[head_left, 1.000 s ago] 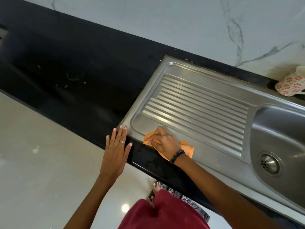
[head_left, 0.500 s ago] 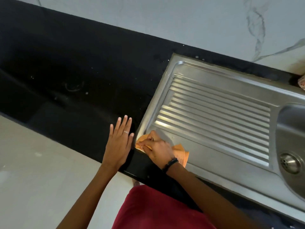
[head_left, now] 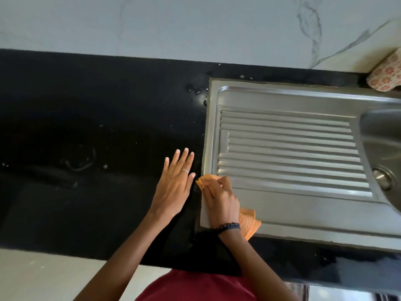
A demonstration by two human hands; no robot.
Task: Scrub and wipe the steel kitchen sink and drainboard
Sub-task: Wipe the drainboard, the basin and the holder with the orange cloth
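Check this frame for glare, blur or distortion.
Head view: bright glare streaks along the drainboard ridges; wide-angle bending at the edges; the cup at the right edge looks soft; the dark counter swallows detail; both hands are sharp.

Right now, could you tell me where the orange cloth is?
In the head view, the orange cloth lies under the right hand on the steel drainboard's near-left corner, beside the left hand.

We see an orange cloth (head_left: 249, 222) at the grey steel drainboard (head_left: 288, 148), which has straight ridges. The counter (head_left: 86, 127) is black. The wall (head_left: 173, 27) is white with grey veins. At two o'clock, a white cup (head_left: 385, 74) has red flowers.
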